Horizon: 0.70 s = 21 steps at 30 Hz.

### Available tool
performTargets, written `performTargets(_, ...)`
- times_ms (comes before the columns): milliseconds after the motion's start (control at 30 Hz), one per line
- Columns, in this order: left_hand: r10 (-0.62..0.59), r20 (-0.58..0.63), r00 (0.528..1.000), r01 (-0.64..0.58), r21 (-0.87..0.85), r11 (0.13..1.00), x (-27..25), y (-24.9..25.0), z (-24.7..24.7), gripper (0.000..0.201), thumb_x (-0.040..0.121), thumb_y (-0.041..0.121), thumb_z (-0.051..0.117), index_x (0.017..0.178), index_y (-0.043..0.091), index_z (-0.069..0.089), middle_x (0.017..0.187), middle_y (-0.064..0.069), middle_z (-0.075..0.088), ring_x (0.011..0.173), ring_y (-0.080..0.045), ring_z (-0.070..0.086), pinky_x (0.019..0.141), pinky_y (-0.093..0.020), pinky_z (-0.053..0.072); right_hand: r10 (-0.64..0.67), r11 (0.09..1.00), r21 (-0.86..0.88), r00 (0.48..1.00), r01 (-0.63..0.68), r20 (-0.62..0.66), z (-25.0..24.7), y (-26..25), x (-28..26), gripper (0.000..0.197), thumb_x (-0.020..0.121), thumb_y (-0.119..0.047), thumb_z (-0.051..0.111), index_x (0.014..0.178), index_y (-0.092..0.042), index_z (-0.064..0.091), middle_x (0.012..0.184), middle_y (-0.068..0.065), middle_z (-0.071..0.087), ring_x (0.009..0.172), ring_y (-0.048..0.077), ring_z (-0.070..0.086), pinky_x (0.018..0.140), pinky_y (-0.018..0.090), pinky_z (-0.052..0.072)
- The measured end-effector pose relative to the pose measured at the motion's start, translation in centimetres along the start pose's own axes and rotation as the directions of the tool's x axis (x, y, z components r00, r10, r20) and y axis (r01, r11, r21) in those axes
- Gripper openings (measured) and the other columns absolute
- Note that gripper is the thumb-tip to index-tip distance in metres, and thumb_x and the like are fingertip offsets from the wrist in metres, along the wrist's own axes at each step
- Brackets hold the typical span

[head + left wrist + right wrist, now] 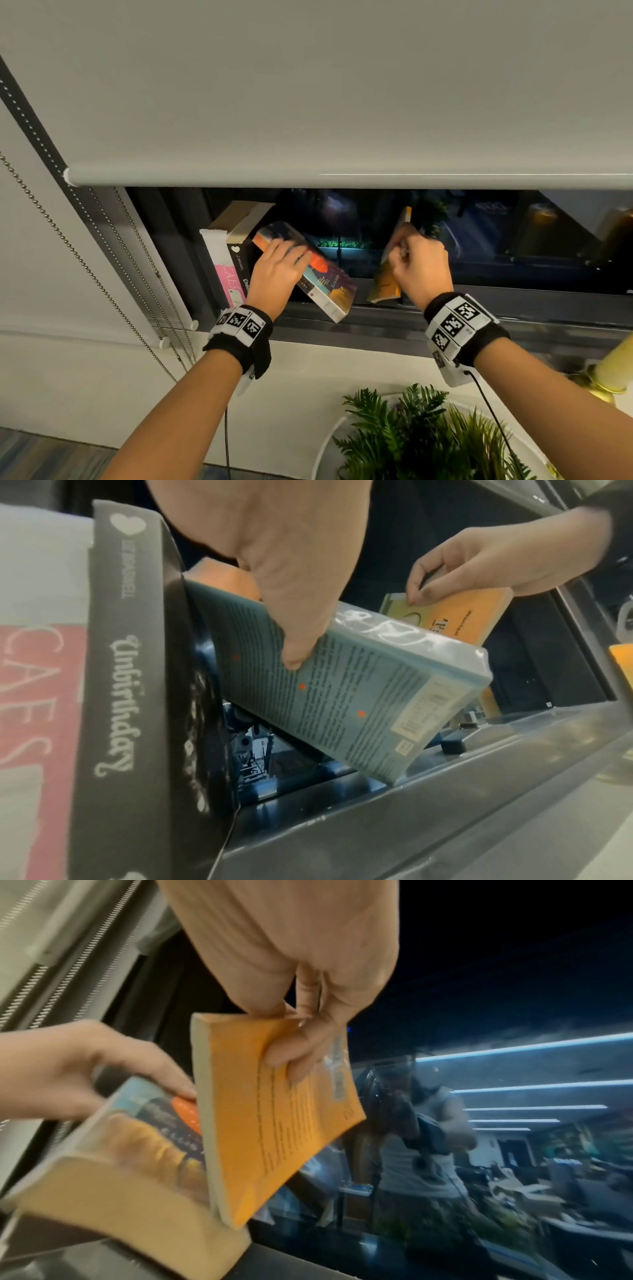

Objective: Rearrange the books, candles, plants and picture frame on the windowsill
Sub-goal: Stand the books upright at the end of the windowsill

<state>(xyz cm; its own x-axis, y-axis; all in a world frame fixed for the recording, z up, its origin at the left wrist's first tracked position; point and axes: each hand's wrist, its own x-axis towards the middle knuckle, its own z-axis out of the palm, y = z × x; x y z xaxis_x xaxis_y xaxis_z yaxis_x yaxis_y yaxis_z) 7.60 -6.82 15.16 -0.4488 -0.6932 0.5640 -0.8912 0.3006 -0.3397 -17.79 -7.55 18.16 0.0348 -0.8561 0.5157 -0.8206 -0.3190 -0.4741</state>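
The left hand (277,270) grips a thick blue paperback (325,284) near its top end: the thumb (298,642) presses flat on the text-covered back cover while the other fingers curl over the illustrated front. The book tilts steeply, its top leaning left toward the upright books and its lower corner resting on the dark windowsill (513,329). Just left of it stand a black book (239,260) and a pink and white book (222,267), spines outward, against the window frame.

The right hand (421,263) pinches a thin orange paperback (383,281) at its upper edge, the fingers (298,1056) lying on one cover and the thumb behind the other. This book stands nearly upright, tipped slightly, its bottom edge on the sill just right of the blue one; whether the two books touch I cannot tell.

Nearer the camera and lower down sit a green fern (421,431) in a white pot and a pale yellow candle (613,366) on a brass holder. A grey roller blind (308,85) hangs above, with bead chains (85,267) at left.
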Motion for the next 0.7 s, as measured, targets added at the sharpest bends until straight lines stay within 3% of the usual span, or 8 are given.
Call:
performTargets(233,-0.036,-0.112,0.993,0.037,0.009,0.999,1.1,-0.1,-1.4,0.037,0.062,0.006,0.080,0.097,0.011,0.071,0.099,-0.005,0.071,0.094,-0.026,0.063,0.088,-0.039,0.033,-0.275,0.961,0.006,0.958,0.275,0.085,1.6,-3.1,-0.8,0.012,0.094,-0.018,0.051,0.106,-0.015,0.051,0.086,0.009,0.063,0.069,0.031,0.064,0.058,0.040,0.054)
performTargets(433,0.039,-0.165,0.985,-0.032,0.041,0.999,1.9,0.1,-1.8,0.031,0.068,0.008,0.078,0.097,0.013,0.071,0.100,-0.003,0.071,0.098,-0.024,0.064,0.083,-0.038,0.033,-0.299,0.954,0.095,0.931,0.285,0.208,3.7,-5.7,-1.6,0.015,0.097,-0.024,0.047,0.106,-0.013,0.052,0.088,0.009,0.070,0.073,0.028,0.067,0.065,0.038,0.055)
performTargets(567,0.055,-0.083,0.995,-0.053,0.036,0.998,1.7,0.2,-1.2,0.030,0.067,0.007,0.078,0.096,0.012,0.071,0.100,-0.003,0.070,0.100,-0.024,0.063,0.084,-0.038,0.033,-0.274,0.961,0.104,0.923,0.255,0.270,5.3,-5.7,-1.9,0.014,0.098,-0.025,0.044,0.102,-0.014,0.051,0.088,0.007,0.070,0.074,0.027,0.067,0.065,0.036,0.056)
performTargets(700,0.066,0.079,0.995,-0.067,0.012,0.998,0.9,0.7,0.0,0.037,0.065,0.015,0.082,0.100,0.014,0.071,0.105,-0.002,0.070,0.107,-0.023,0.060,0.092,-0.040,0.036,-0.237,0.971,0.112,0.899,0.211,0.369,6.3,-4.4,-2.6,0.014,0.098,-0.025,0.044,0.101,-0.014,0.052,0.087,0.005,0.068,0.067,0.020,0.064,0.059,0.024,0.052)
